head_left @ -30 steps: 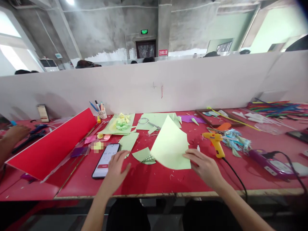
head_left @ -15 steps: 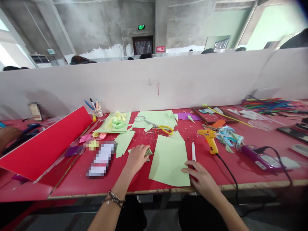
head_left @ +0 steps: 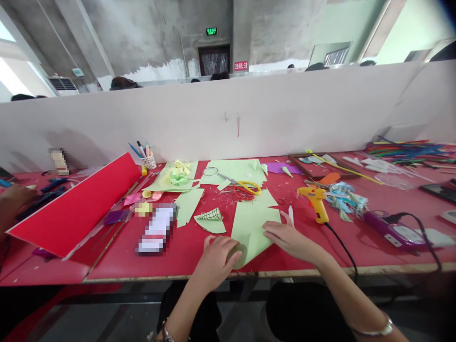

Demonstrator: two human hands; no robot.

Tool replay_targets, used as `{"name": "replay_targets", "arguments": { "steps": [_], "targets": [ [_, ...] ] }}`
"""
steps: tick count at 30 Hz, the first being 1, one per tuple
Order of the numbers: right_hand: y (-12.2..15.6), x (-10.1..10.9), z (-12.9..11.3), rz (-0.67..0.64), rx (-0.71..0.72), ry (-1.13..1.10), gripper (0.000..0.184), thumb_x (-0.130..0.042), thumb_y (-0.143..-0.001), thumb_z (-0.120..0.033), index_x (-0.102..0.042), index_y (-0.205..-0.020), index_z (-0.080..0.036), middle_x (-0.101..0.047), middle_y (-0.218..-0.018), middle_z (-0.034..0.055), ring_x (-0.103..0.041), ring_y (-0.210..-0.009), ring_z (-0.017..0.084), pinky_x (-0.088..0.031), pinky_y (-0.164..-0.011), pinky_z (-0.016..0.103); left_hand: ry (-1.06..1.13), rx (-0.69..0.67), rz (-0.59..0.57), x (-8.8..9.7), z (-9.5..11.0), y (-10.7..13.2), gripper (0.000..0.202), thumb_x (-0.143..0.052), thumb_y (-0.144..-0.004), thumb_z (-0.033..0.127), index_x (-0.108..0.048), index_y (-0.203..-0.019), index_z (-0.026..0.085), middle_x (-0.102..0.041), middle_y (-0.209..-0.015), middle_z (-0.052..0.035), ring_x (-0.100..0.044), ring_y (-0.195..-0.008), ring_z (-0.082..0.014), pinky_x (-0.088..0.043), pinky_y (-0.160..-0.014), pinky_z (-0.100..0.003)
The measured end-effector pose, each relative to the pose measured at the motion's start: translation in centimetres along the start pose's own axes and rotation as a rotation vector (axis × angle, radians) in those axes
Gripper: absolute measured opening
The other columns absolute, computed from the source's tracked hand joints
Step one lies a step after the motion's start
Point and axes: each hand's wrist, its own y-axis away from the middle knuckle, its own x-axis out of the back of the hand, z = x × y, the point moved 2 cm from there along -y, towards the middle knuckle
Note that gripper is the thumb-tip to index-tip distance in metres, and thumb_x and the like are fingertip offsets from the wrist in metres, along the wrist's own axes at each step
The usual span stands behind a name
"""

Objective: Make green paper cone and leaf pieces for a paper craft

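A light green sheet of paper lies near the table's front edge, its lower part bent over in a curl. My left hand is closed on the curled lower left corner, thumb and fingers around it. On the sheet's right side rests my right hand, fingers stretched out over the paper and one digit raised apart. Left of the sheet is a green paper piece with a black grid on its folded part. Just beyond my right hand a white pen shows in part.
Yellow-handled scissors lie behind the sheet. A yellow glue gun with a black cord and a purple power strip are on the right. A phone and a large red board occupy the left. A white partition stands behind.
My left hand has left the gridded piece and moved right to the sheet's lower corner. My right hand has moved up and inward over the sheet, which now curls instead of lying flat.
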Motion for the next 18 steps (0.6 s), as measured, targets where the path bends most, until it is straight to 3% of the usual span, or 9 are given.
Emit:
{"name": "replay_targets", "arguments": {
  "steps": [3,6,9,18],
  "targets": [
    [-2.5,-0.3,0.0,-0.047,-0.032,0.096,0.033,-0.028,-0.089,-0.028,-0.054,-0.071,-0.019,-0.061,-0.072,0.0016,-0.057,-0.075,0.015,-0.023,-0.094,0.04,0.083,0.026,0.022,-0.7,-0.2,-0.3,0.039,-0.035,-0.085,0.04,-0.045,-0.118,0.021,-0.058,-0.106,-0.0075,-0.051,-0.098,-0.0203,-0.038,-0.086,-0.036],
    [-4.4,-1.1,0.2,-0.042,-0.067,0.128,0.027,-0.035,-0.087,-0.03,-0.054,-0.072,-0.018,-0.061,-0.072,0.0042,-0.056,-0.07,0.016,-0.036,-0.074,0.028,0.135,0.061,0.047,-1.2,-0.9,-0.9,0.048,-0.037,-0.084,0.04,-0.034,-0.126,0.017,-0.058,-0.104,-0.01,-0.053,-0.094,-0.0209,-0.043,-0.078,-0.033],
    [-5.4,-1.8,0.5,-0.013,-0.114,0.16,0.022,-0.037,-0.085,-0.028,-0.054,-0.077,-0.016,-0.062,-0.08,0.0074,-0.057,-0.073,0.018,-0.035,-0.065,0.025,0.11,0.079,0.1,-1.9,-1.5,-1.3,0.047,-0.04,-0.082,0.037,-0.036,-0.125,0.017,-0.057,-0.105,-0.0109,-0.053,-0.094,-0.0226,-0.044,-0.077,-0.034],
    [-5.6,-2.4,0.7,0.031,-0.127,0.146,0.02,-0.04,-0.084,-0.029,-0.053,-0.077,-0.017,-0.061,-0.079,0.0074,-0.056,-0.076,0.019,-0.035,-0.067,0.027,0.107,0.041,0.174,-3.0,-1.4,-0.9,0.035,-0.039,-0.083,0.032,-0.043,-0.116,0.018,-0.054,-0.108,-0.01,-0.049,-0.1,-0.0225,-0.042,-0.083,-0.036]
  ]
}}
